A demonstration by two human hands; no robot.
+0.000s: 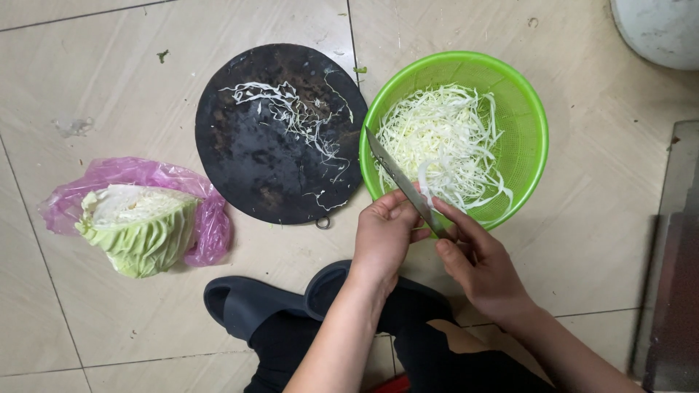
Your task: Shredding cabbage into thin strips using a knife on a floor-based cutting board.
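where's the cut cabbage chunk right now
In the head view the cut cabbage chunk lies at the left on the tiled floor, resting on a pink plastic bag, just left of the round dark cutting board.
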